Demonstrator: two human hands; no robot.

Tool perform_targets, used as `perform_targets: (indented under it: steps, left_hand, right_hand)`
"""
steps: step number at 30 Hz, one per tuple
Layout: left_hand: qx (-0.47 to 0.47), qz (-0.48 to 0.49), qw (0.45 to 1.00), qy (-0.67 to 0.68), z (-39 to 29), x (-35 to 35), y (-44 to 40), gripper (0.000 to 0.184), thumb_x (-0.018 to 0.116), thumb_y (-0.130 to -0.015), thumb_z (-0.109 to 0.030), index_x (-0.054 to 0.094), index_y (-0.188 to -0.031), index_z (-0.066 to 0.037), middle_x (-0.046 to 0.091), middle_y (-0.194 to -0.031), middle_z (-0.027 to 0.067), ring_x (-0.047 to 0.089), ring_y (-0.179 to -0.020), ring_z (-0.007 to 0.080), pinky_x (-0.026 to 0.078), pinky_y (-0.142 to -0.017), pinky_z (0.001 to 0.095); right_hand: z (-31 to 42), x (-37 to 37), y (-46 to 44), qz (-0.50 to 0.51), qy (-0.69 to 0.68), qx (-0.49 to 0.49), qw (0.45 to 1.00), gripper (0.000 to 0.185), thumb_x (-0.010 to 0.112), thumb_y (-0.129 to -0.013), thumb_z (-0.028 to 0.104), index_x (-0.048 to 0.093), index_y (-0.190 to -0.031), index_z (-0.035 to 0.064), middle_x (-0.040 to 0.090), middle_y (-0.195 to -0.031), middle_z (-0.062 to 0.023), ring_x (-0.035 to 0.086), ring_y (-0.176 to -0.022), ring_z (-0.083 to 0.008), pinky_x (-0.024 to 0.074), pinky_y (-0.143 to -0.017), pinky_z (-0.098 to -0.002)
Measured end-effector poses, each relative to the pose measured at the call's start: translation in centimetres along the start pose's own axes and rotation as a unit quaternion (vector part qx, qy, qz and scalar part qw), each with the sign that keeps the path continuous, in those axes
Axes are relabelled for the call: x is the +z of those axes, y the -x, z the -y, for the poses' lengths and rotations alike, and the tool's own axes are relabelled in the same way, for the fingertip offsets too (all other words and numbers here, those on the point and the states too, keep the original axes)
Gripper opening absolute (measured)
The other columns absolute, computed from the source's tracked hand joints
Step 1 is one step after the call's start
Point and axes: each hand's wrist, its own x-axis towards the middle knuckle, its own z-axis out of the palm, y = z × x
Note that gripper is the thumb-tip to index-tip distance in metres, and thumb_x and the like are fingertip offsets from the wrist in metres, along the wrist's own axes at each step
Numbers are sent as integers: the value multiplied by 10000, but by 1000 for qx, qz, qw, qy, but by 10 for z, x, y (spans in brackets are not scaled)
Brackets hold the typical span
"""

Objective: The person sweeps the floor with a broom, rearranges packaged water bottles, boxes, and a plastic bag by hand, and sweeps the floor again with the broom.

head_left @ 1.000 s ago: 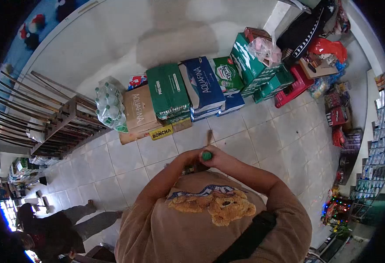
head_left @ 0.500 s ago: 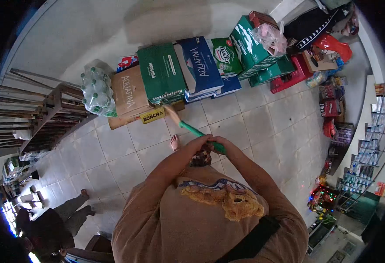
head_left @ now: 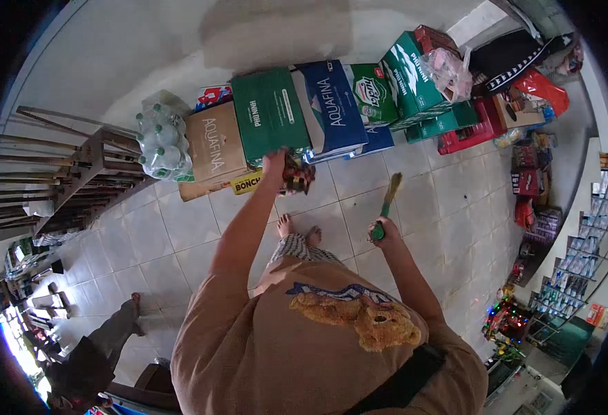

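My left hand [head_left: 274, 164] is closed on a dark patterned cloth [head_left: 297, 174], which hangs beside the front of the green Phu Ninh box [head_left: 266, 114]. The yellow Boncha carton [head_left: 246, 184] lies just below that hand. Out to the right, my right hand [head_left: 385, 234] is wrapped round the green handle of a brush [head_left: 391, 197], its tan bristles pointing away from me. The two hands are well apart, over the tiled floor.
Along the wall stand a brown Aquafina box [head_left: 214, 140], bottled water [head_left: 163, 144], a blue Aquafina box [head_left: 329, 107] and a red crate [head_left: 480, 126]. A wooden rack [head_left: 86, 176] is at the left. Another person [head_left: 86, 366] is at the lower left.
My hands were together at the green handle and have parted. The left has moved forward to the boxes with the cloth; the right has moved rightward with the brush, its bristles swung right.
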Motion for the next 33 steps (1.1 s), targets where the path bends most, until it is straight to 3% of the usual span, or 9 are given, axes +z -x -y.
perform_targets:
  steps: [8,11,16,18,22,24,27,30,33]
  left_hand:
    - [48,-78,996,20,13,20,-94,563,553,-709,-338,338,-1151,-65,499,-1010,142,490,-877,240,395,-729,301]
    - [-164,106,981,-11,-48,40,12,652,562,-673,-427,296,-1194,-137,440,-1092,162,468,-901,299,408,-690,378]
    - [-525,437,708,181,19,49,112,575,539,-619,-539,443,-1035,-154,357,-1155,136,459,-937,316,437,-646,409]
    - [-498,382,733,263,15,41,135,466,503,-673,-501,478,-916,-104,456,-919,133,505,-792,301,450,-638,393]
    - [-495,273,756,331,162,21,99,310,475,-730,-378,516,-790,-76,549,-703,87,557,-651,222,462,-612,364]
    - [-86,-291,933,193,163,81,148,190,392,-797,-183,496,-784,-25,529,-754,62,521,-647,178,455,-567,337]
    - [-349,-39,904,244,160,9,140,216,456,-748,-249,508,-800,-46,537,-734,73,540,-658,202,456,-589,350]
    - [-560,221,750,273,158,-28,131,275,521,-699,-314,519,-817,-66,545,-715,83,558,-669,227,458,-611,363]
    - [-378,171,909,27,188,-5,139,316,522,-693,-324,496,-846,-49,521,-804,100,521,-769,219,430,-671,367]
  right_hand:
    - [-3,64,20,56,-142,52,987,131,471,-685,107,361,-660,41,429,-580,-78,471,-483,-185,388,-363,-275]
    - [-2,74,-3,113,-133,176,969,154,480,-678,138,367,-666,34,457,-577,-65,513,-514,-184,381,-326,-288]
    - [-32,135,13,129,87,62,986,149,417,-766,146,433,-757,-2,481,-592,-87,506,-501,-173,437,-372,-265]
    - [-47,180,58,127,183,10,975,183,443,-761,211,470,-765,30,519,-625,-62,510,-470,-133,435,-389,-211]
    - [-90,153,-31,160,79,243,953,227,362,-811,224,450,-766,20,505,-601,-56,488,-431,-116,408,-353,-200]
    - [-113,156,-28,170,220,215,936,244,338,-816,249,461,-756,47,498,-557,-47,466,-391,-111,376,-318,-207]
    - [-138,151,-36,175,333,211,902,252,331,-814,265,473,-750,66,505,-551,-43,489,-439,-125,401,-375,-246]
    - [-146,121,-66,223,425,230,846,246,343,-812,262,477,-751,66,518,-590,-46,508,-503,-140,433,-457,-273]
    - [-125,108,-39,272,313,147,898,251,389,-786,289,497,-740,67,526,-616,-61,502,-504,-166,430,-458,-303]
